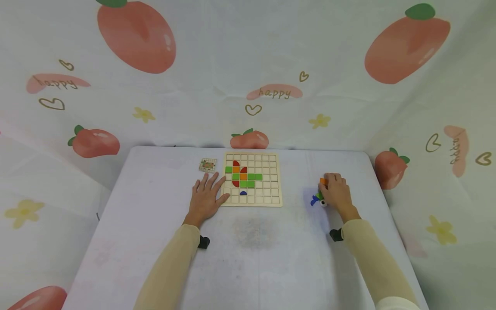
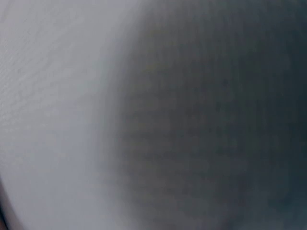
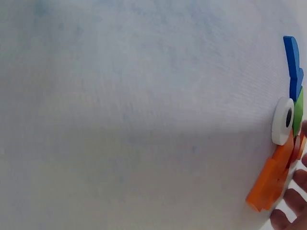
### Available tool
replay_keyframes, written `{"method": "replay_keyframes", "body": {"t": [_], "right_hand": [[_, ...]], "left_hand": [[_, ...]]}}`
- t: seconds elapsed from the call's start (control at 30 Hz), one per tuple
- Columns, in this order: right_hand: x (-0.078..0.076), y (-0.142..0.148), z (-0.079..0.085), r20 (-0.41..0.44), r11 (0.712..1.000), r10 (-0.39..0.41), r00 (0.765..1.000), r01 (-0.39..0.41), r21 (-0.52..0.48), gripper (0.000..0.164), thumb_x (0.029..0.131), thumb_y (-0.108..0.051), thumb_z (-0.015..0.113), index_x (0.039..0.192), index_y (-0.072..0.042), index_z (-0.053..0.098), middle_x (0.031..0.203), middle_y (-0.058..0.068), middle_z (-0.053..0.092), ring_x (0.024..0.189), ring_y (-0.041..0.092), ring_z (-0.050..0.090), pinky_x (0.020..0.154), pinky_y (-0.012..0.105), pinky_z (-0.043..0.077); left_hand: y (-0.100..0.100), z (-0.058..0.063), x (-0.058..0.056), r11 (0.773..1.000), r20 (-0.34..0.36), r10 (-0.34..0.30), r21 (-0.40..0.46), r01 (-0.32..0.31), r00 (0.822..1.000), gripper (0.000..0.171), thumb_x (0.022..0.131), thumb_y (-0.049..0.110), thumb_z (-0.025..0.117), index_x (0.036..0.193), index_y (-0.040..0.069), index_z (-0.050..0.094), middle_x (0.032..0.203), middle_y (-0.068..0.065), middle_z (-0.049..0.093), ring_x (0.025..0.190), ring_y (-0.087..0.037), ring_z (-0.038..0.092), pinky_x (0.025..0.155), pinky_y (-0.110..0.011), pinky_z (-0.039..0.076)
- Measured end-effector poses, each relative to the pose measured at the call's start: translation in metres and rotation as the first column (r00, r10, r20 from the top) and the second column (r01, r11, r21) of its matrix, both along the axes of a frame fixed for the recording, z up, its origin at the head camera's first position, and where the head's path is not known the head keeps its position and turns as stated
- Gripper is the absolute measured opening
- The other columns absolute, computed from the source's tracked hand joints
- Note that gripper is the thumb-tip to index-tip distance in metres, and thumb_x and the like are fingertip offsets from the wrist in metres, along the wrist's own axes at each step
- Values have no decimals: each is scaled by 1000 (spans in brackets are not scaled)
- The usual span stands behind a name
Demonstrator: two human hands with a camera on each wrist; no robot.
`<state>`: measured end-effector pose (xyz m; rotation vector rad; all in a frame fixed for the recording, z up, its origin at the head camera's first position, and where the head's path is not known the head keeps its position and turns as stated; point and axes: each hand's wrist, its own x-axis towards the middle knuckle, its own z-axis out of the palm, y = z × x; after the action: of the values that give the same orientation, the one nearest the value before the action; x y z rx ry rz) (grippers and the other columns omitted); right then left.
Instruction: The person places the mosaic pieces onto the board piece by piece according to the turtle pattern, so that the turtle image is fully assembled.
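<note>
A square wooden grid board lies flat on the table, with red, orange and green pieces set in several cells. A blue half-round piece sits alone lower down on it. My left hand lies flat at the board's left side, fingers spread, thumb over the lower left corner. Over a small pile of loose pieces to the right is my right hand. In the right wrist view its fingertips are spread beside orange pieces. A white eye piece, a green piece and a blue piece lie nearby.
A small pattern card lies left of the board, just beyond my left fingertips. White cloth printed with fruit hangs behind the table and at its sides. The left wrist view is mostly dark and blurred.
</note>
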<state>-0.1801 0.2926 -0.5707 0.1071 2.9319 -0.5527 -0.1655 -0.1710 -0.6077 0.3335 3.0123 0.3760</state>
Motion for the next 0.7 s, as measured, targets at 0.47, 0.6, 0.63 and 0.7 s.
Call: {"method": "replay_keyframes", "body": {"t": [0.47,0.6,0.63,0.7], "right_hand": [[1,-5,-4,-84,987,-115,990,105,-120,34,104,-24,58,129,0,59,144,29,47,133,50,40,111,66,32],[0,-4,-2,-79,988,-109,991,100,-115,35,103,-25,60,127,1,59,143,30,47,133,51,40,111,67,31],[0,-3,-2,-76,989,-105,992,96,-112,35,103,-26,60,126,1,60,143,30,47,133,51,40,111,67,31],[-1,-1,-1,-65,990,-98,993,90,-110,36,103,-28,60,126,1,60,144,30,47,134,51,39,113,67,29]], "left_hand": [[0,2,0,1000,24,7,3,-7,1000,73,101,66,42,163,33,24,173,-1,17,162,-34,5,126,-63,10],[0,2,0,1000,20,9,14,-10,1000,72,101,65,44,163,33,26,173,-2,18,162,-34,6,126,-63,11],[0,2,0,1000,20,9,18,-10,1000,71,101,64,44,162,33,26,173,-2,19,162,-34,6,126,-63,11],[1,2,1,1000,17,8,20,-8,1000,71,101,64,44,162,33,27,173,-2,19,162,-34,7,126,-63,11]]}}
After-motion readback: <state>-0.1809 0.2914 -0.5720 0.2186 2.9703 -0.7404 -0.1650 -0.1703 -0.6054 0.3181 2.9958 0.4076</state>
